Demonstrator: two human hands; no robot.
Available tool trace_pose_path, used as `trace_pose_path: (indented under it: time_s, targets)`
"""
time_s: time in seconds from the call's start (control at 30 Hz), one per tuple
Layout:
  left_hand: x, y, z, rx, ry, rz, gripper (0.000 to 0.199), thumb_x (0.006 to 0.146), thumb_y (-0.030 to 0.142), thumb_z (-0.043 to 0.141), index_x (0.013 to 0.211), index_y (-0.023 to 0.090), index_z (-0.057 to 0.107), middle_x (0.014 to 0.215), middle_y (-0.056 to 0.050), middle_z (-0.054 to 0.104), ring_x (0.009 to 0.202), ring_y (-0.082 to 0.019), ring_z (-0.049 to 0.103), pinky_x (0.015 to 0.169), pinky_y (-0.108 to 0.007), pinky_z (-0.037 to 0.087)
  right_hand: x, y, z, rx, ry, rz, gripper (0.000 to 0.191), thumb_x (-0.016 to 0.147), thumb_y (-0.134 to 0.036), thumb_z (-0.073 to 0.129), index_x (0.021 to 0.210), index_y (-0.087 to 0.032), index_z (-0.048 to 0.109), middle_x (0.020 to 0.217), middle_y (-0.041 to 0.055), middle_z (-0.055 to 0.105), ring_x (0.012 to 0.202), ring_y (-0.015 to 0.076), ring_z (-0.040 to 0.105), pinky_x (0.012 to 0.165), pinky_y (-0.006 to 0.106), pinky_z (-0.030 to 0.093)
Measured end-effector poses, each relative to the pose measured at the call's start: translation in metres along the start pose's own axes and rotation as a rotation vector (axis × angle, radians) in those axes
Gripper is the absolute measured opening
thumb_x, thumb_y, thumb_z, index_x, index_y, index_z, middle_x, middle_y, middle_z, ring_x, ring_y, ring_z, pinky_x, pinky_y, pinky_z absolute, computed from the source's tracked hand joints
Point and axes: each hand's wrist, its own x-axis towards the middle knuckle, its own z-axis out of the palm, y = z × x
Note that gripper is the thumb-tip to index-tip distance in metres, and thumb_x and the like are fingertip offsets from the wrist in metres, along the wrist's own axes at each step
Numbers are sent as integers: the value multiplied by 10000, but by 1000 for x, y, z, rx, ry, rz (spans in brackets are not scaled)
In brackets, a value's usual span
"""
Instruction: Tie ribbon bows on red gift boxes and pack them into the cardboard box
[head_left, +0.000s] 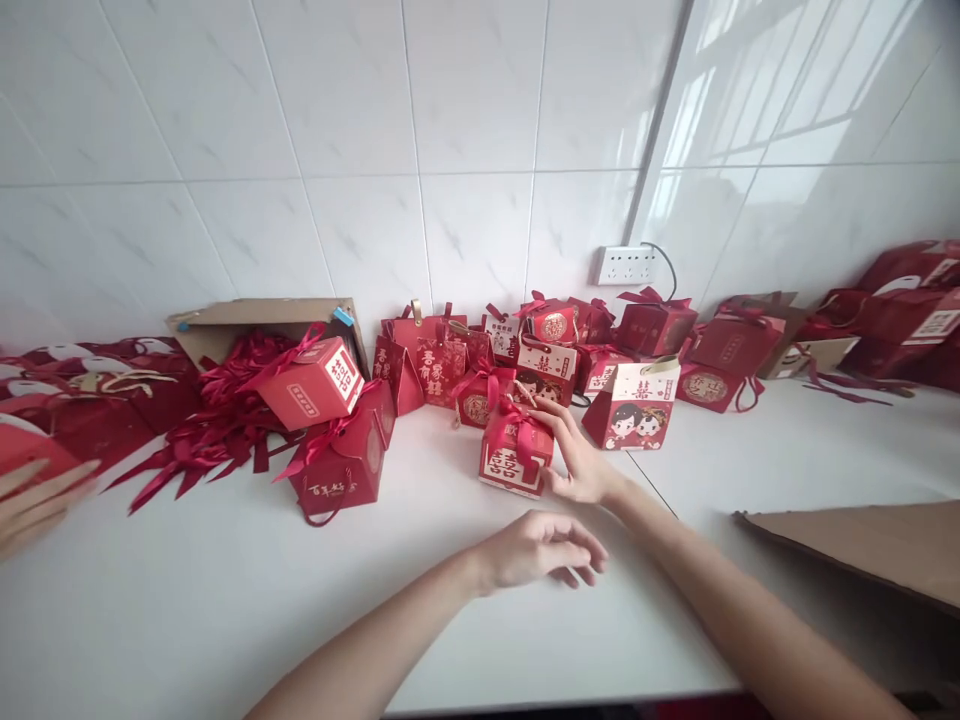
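Note:
A small red gift box [516, 450] with a magenta ribbon bow and a white panel with red characters stands on the white table. My right hand [581, 458] grips its right side, fingers over the top edge and thumb low on the side. Nearer to me, my left hand [541, 550] hovers over the table, holding nothing, its fingers loosely bent and apart. Just right of my right hand is a white-topped red gift box [637, 408] with two cartoon figures. Behind the held box stands another red box [480, 395] with a ribbon.
Several red boxes and bags line the wall. A heap of magenta ribbons [240, 420] spills from a cardboard box [262, 315] at left, beside a tilted red box [319, 385]. Another person's hand [45, 500] touches red packages at far left. Cardboard [862, 540] lies right; a power strip [627, 266] hangs behind.

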Motion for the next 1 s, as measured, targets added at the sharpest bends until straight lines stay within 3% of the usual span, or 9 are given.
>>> trace_pose_path:
  time_s: [0.13,0.23,0.3,0.37,0.43,0.5,0.6,0.77,1.0]
  targets:
    - [-6,13,-6,-19,-34,94,159,727,346,640,797,206,670,787,-55,654,707,-176,643,626,-295,477,-14,1,4,39,39,173,849,797,-514,560,1433,-214,84,1492,201,106,1419,371,106,1074,608,301]
    - [-17,35,-22,-71,6,271,277,693,434,657,734,162,627,658,-54,633,592,-174,608,537,-284,454,-10,-2,6,68,-33,309,995,729,-572,622,1434,-162,53,1464,255,164,1381,399,222,1047,613,331]
    - [-23,48,-39,-127,232,505,254,704,408,624,645,165,578,572,-24,578,541,-148,559,531,-278,445,-8,-2,9,93,-81,385,996,722,-546,628,1428,-133,59,1432,271,232,1345,396,302,1045,608,335]
    - [-24,55,-59,-159,612,674,214,683,373,587,608,180,532,544,8,520,535,-128,526,555,-272,450,-7,-3,12,123,-85,414,957,729,-490,616,1419,-105,78,1415,277,263,1346,385,303,1072,593,305]
    - [-20,54,-79,-98,956,642,161,636,340,580,648,187,532,581,19,520,571,-121,531,585,-260,454,-7,-4,15,151,-75,402,932,726,-429,605,1413,-75,84,1412,284,259,1362,377,271,1096,579,271]
    - [-13,45,-94,-16,1091,543,176,614,307,598,737,186,564,695,-1,582,669,-142,573,614,-257,456,-7,-6,16,189,-64,385,940,705,-376,612,1417,-80,74,1419,275,239,1361,370,269,1088,570,293]
    - [-3,30,-101,83,1084,465,259,647,307,609,881,197,595,938,-47,642,913,-207,607,723,-292,479,-8,-9,15,246,-54,340,959,664,-273,625,1430,-144,62,1421,225,249,1330,340,334,1059,537,360]
    - [0,24,-85,243,966,455,417,773,408,548,1151,232,535,1274,-64,560,1252,-245,472,1010,-344,402,-8,-15,10,259,-69,217,992,626,-164,605,1441,-215,42,1449,180,260,1335,322,345,1066,530,357]
    - [-2,24,-78,365,823,484,542,842,466,454,1321,214,420,1414,-87,443,1350,-268,359,1088,-380,337,-9,-16,8,301,-73,204,1026,617,-140,582,1459,-217,1,1507,176,212,1386,321,276,1039,535,387]
